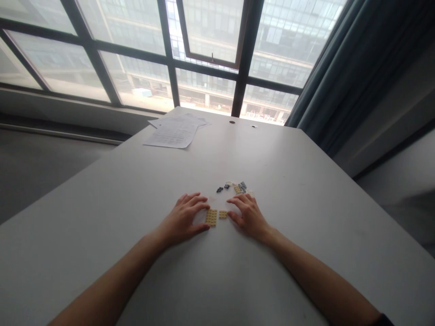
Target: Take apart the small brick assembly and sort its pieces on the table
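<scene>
Both of my hands rest on a white table (pixel 136 190). My left hand (pixel 185 216) lies with fingers spread, its fingertips touching the left edge of a tan studded plate (pixel 211 217). My right hand (pixel 247 214) also lies with fingers apart, its thumb and forefinger beside a smaller tan plate (pixel 223 214) that sits against the bigger one. Neither hand lifts anything. Just beyond the hands lies a small heap of loose bricks (pixel 238 186), tan, grey and black.
Several printed paper sheets (pixel 175 131) lie at the far left of the table. Two small dark holes (pixel 232 122) sit near the far edge. Large windows stand behind the table, with a dark curtain (pixel 350 77) at the right.
</scene>
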`<state>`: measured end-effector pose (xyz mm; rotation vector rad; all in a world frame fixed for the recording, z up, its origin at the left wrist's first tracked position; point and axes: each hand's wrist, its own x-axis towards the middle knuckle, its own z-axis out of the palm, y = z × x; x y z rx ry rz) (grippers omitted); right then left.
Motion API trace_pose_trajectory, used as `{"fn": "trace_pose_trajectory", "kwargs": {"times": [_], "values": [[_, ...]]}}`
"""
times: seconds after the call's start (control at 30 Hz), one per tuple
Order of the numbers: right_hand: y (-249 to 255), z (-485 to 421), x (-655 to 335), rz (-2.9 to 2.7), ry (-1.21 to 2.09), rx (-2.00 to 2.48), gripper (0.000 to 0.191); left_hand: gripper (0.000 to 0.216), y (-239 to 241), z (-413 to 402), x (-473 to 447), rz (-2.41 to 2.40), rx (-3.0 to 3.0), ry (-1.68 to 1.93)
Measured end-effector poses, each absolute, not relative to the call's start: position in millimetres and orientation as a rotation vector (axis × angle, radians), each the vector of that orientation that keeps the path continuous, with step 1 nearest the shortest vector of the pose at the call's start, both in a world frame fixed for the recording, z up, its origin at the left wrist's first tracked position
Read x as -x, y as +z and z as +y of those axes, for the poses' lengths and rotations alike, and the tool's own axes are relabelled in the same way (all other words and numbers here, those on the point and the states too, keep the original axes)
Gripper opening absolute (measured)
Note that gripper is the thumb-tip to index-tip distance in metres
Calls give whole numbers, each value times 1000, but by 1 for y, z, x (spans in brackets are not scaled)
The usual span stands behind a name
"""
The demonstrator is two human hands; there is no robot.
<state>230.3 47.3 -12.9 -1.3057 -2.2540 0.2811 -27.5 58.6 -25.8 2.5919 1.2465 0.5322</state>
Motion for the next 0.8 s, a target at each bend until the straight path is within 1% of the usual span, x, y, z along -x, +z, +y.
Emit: {"fn": "trace_pose_trajectory", "kwargs": {"times": [0.17,0.3,0.53,0.7,0.77,0.8], "values": [[0,83,-248,-2160,224,1473,31,51,-21,58,26,1249,-2575,529],[7,107,-249,-2274,229,1529,30,53,-21,58,27,1243,-2581,518],[3,115,-228,-2235,178,1670,18,53,-22,58,27,1229,-2585,558],[2,115,-222,-2144,179,1679,18,54,-23,59,27,1235,-2578,554],[5,111,-225,-2075,256,1629,20,55,-23,59,28,1245,-2578,577],[8,107,-228,-1993,382,1573,21,54,-21,59,28,1253,-2582,611]]}}
